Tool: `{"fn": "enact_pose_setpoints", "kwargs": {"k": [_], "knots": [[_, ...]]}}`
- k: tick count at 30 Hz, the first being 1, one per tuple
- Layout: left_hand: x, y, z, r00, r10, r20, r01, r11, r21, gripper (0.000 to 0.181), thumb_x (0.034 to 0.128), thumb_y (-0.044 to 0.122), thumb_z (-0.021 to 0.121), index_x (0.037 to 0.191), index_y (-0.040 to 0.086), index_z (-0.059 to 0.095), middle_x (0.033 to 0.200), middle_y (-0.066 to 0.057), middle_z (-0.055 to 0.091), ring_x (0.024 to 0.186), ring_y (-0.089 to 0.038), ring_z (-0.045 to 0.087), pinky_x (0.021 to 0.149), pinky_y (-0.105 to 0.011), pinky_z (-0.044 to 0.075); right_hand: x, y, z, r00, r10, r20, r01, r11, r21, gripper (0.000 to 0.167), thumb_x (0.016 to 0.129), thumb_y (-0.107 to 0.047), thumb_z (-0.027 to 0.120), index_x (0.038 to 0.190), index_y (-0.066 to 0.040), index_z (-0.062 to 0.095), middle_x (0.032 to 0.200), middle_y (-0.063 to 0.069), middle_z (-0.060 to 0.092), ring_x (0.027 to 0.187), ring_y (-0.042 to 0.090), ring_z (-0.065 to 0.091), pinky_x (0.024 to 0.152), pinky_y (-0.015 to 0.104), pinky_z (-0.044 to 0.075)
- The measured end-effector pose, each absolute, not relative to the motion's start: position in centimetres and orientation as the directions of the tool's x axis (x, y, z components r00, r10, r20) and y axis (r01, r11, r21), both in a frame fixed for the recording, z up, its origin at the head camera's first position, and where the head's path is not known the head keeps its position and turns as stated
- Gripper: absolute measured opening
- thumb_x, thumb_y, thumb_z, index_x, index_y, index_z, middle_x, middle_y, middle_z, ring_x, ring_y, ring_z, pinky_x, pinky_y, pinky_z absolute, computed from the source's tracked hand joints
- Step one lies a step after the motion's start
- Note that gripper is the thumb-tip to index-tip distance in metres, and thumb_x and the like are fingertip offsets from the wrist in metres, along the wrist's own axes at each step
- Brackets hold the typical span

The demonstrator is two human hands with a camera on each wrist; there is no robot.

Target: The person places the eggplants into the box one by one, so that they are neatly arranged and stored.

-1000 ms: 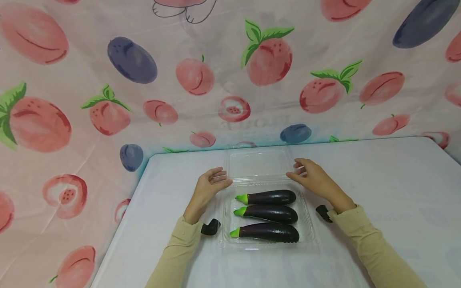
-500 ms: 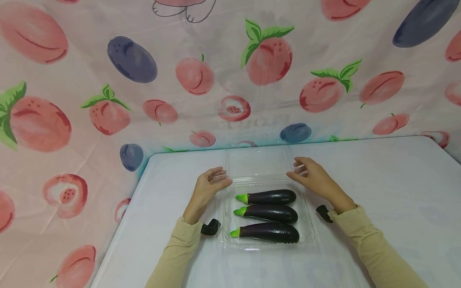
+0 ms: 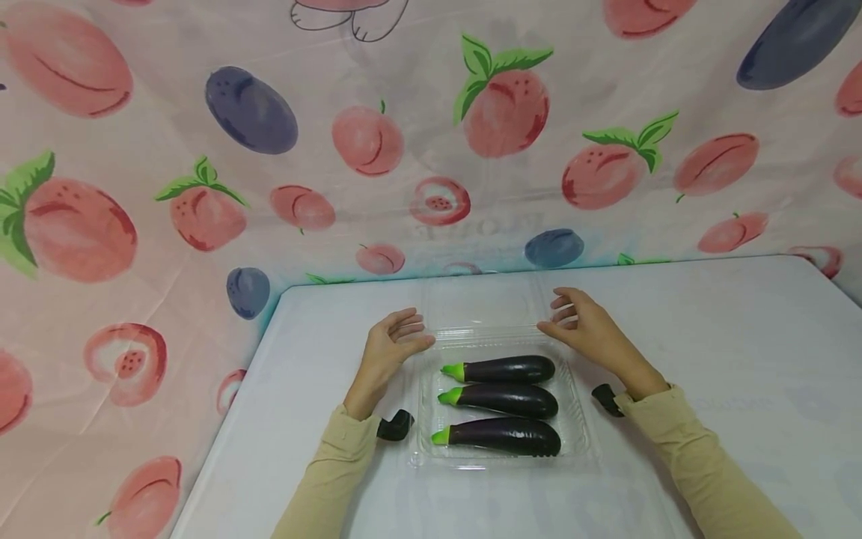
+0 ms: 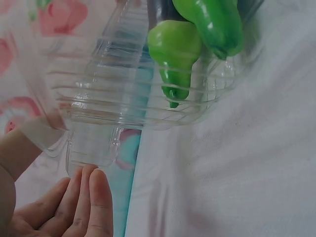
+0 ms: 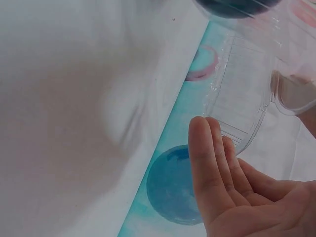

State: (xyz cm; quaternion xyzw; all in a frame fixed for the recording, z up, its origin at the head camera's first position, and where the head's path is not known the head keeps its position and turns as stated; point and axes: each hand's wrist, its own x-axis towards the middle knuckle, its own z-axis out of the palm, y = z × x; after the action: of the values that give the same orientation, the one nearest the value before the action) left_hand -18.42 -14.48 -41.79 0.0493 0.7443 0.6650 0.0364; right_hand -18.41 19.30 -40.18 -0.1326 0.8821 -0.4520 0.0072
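Note:
A clear plastic clamshell box [image 3: 471, 466] lies on the table with its lid [image 3: 481, 305] swung up at the back. Inside it are three dark eggplants, a far one [image 3: 512, 369], a middle one [image 3: 518, 400] and a near one [image 3: 515, 436], green stems to the left. My left hand [image 3: 387, 355] is at the lid's left side, thumb tip near the hinge corner. My right hand [image 3: 592, 333] mirrors it on the right. In both wrist views the fingers are nearly straight, their tips at the lid's edge [image 4: 91, 143]; whether they press it, I cannot tell.
The white table [image 3: 741, 352] reaches back to a fruit-printed cloth [image 3: 404, 135]. A black wrist device [image 3: 396, 425] shows beside my left cuff, and another black device [image 3: 607, 400] beside my right cuff.
The fingertips of both hands have risen slightly, and the lid looks a little different in tilt. The box base and eggplants stay in place.

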Motion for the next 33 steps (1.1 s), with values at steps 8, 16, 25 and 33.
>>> {"fn": "enact_pose_setpoints", "kwargs": {"k": [8,16,25,33], "knots": [[-18.3,-14.4,-41.6,-0.994,0.104,0.038,0.047,0.081,0.996,0.065,0.0815,-0.001,0.078,0.139,-0.005,0.048,0.136,-0.026,0.056,0.122,-0.034,0.059,0.093,-0.026,0.055,-18.4,19.4,-39.9,-0.963,-0.233,0.133,-0.242,0.541,-0.806,0.077,0.09,-0.016,0.074,0.147,0.011,0.029,0.125,0.029,0.051,0.109,0.04,0.059,0.094,0.054,0.052],[-18.4,-14.2,-41.6,-0.995,0.083,0.057,0.061,0.055,0.997,0.062,0.0809,-0.008,0.076,0.137,-0.008,0.049,0.133,-0.029,0.056,0.121,-0.038,0.058,0.089,-0.021,0.055,-18.2,19.4,-39.7,-0.959,-0.229,0.166,-0.268,0.55,-0.791,0.079,0.088,-0.013,0.076,0.148,0.01,0.029,0.12,0.026,0.052,0.102,0.034,0.059,0.089,0.046,0.053],[-18.3,-14.2,-41.5,-0.996,0.058,0.065,0.07,0.088,0.994,0.061,0.0795,-0.007,0.077,0.135,-0.003,0.051,0.13,-0.029,0.057,0.118,-0.036,0.06,0.09,-0.023,0.055,-18.1,19.5,-39.4,-0.954,-0.234,0.188,-0.288,0.542,-0.789,0.079,0.087,-0.01,0.076,0.148,0.008,0.029,0.117,0.024,0.051,0.099,0.032,0.059,0.085,0.039,0.054],[-18.3,-14.1,-41.4,-0.996,0.054,0.07,0.074,0.079,0.994,0.063,0.079,-0.007,0.077,0.135,-0.006,0.048,0.129,-0.029,0.056,0.113,-0.034,0.061,0.087,-0.025,0.055,-18.1,19.5,-39.1,-0.951,-0.224,0.211,-0.299,0.507,-0.809,0.07,0.085,-0.004,0.077,0.14,0.006,0.035,0.114,0.023,0.051,0.093,0.029,0.06,0.08,0.02,0.053]]}}
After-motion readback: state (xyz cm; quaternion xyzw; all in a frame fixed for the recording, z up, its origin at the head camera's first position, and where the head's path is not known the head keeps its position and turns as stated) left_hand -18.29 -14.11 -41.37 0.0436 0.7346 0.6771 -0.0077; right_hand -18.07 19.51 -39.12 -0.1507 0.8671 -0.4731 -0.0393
